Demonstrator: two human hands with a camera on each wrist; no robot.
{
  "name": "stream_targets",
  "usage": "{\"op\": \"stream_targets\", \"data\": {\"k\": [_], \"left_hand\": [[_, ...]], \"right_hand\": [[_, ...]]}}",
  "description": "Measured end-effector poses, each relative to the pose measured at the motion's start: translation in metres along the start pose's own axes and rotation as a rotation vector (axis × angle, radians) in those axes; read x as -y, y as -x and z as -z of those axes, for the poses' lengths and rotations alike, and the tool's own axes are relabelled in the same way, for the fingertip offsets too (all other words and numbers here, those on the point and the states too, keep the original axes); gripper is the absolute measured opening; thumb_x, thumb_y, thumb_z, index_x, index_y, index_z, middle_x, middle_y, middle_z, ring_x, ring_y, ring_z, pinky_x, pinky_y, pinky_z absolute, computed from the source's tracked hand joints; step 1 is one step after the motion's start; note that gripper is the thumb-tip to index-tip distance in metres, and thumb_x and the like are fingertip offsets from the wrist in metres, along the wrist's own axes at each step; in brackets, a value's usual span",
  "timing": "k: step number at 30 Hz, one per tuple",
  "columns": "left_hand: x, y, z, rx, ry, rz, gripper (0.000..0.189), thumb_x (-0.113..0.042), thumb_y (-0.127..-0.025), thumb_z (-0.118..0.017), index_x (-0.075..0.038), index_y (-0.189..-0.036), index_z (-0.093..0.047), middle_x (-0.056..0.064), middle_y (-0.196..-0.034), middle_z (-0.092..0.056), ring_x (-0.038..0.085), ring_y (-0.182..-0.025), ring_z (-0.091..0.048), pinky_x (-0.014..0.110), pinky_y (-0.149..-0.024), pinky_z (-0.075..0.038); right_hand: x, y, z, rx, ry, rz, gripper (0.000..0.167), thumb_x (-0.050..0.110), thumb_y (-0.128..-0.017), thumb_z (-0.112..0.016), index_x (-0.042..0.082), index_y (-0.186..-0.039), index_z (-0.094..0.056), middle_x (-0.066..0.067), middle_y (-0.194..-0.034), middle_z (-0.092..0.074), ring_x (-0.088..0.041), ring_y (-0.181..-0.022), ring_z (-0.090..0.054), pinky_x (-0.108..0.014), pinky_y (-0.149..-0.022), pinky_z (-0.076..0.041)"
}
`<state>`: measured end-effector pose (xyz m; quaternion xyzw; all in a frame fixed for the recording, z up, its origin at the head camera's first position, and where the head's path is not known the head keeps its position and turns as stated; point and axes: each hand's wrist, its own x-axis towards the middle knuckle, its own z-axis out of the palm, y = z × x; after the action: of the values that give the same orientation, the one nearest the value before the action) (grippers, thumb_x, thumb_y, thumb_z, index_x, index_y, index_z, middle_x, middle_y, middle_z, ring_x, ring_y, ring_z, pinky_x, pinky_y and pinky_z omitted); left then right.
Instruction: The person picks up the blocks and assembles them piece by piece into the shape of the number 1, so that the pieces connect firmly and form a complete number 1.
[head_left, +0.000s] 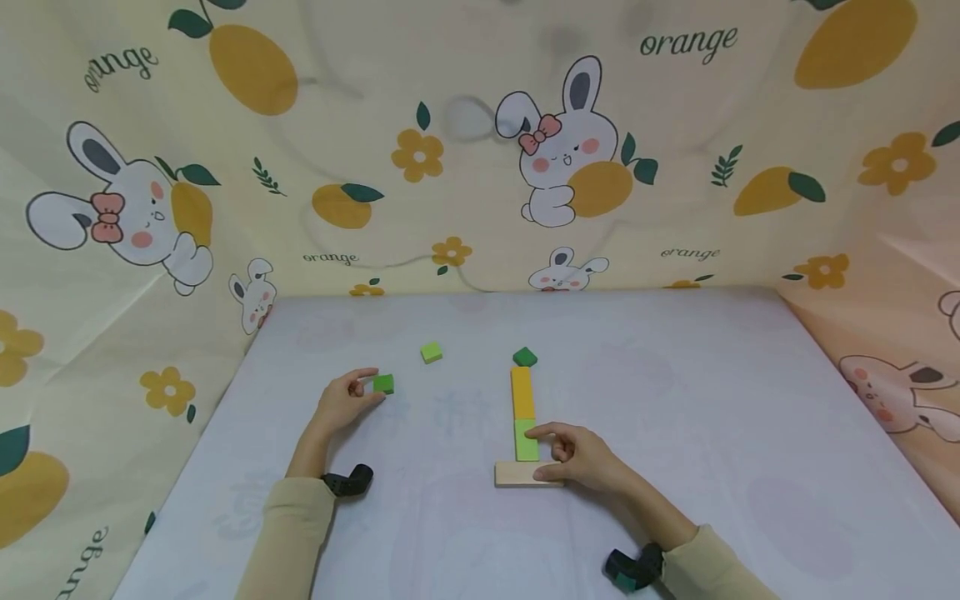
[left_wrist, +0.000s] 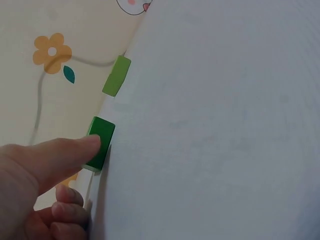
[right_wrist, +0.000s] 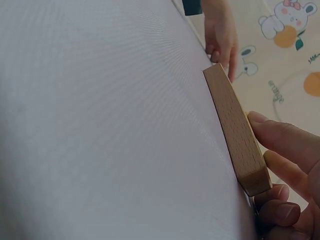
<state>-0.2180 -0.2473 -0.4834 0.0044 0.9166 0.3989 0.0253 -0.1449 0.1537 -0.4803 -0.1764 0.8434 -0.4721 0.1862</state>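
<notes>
My left hand (head_left: 348,403) pinches a green block (head_left: 383,384) between thumb and forefinger, on the left part of the table. The left wrist view shows the thumb lying along that block's face (left_wrist: 102,137). A light green block (head_left: 431,352) lies a little beyond it. My right hand (head_left: 585,460) has its thumb on a plain wooden block (head_left: 513,474), gripping its right part, while the bent forefinger reaches over a light green block (head_left: 526,450). Farther up that row come a long yellow block (head_left: 522,393) and a dark green angular block (head_left: 525,357).
A white cloth covers the table (head_left: 675,400). Behind it rises a patterned cloth backdrop (head_left: 465,167) with rabbits and oranges, which also borders both sides. Dark devices sit at the left wrist (head_left: 349,481) and the right wrist (head_left: 633,567).
</notes>
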Motion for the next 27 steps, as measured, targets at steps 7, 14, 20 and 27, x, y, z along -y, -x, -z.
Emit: {"op": "stream_targets", "data": {"k": [7,14,20,27], "left_hand": [[0.0012,-0.0013,-0.0006,-0.013,-0.029,-0.024,0.042,-0.015,-0.084,-0.072,-0.001,-0.122,-0.062,-0.003,-0.071,-0.042,0.009,-0.064,-0.038,0.023,-0.064,-0.031],[0.0016,-0.0013,-0.0012,-0.029,-0.035,-0.022,0.039,-0.017,-0.084,-0.073,-0.002,-0.119,-0.064,-0.003,-0.071,-0.042,0.008,-0.064,-0.037,0.023,-0.063,-0.03],[0.0032,-0.0012,-0.0028,-0.046,-0.021,-0.022,0.038,-0.015,-0.083,-0.073,-0.002,-0.118,-0.065,-0.003,-0.071,-0.041,0.006,-0.062,-0.035,0.023,-0.064,-0.03],[0.0015,0.0015,-0.004,-0.052,-0.007,-0.023,0.038,-0.015,-0.083,-0.074,-0.001,-0.118,-0.065,-0.003,-0.071,-0.04,0.007,-0.063,-0.035,0.022,-0.064,-0.031]], "right_hand": [[0.0004,-0.0003,0.0009,0.0,0.009,-0.008,0.052,0.024,-0.076,-0.081,0.008,-0.123,-0.063,0.003,-0.066,-0.036,-0.003,-0.061,-0.035,-0.02,-0.062,-0.032],[0.0004,-0.0008,0.0013,-0.002,0.013,-0.015,0.052,0.024,-0.076,-0.081,0.009,-0.123,-0.063,0.004,-0.066,-0.036,-0.003,-0.061,-0.035,-0.02,-0.063,-0.032],[0.0003,-0.001,0.0006,-0.001,0.007,-0.012,0.052,0.024,-0.076,-0.081,0.009,-0.123,-0.063,0.003,-0.066,-0.036,-0.003,-0.061,-0.036,-0.02,-0.063,-0.032],[0.0008,-0.0003,-0.0001,0.004,0.003,-0.021,0.053,0.024,-0.076,-0.081,0.009,-0.123,-0.063,0.003,-0.067,-0.036,-0.003,-0.062,-0.036,-0.02,-0.063,-0.032]]}}
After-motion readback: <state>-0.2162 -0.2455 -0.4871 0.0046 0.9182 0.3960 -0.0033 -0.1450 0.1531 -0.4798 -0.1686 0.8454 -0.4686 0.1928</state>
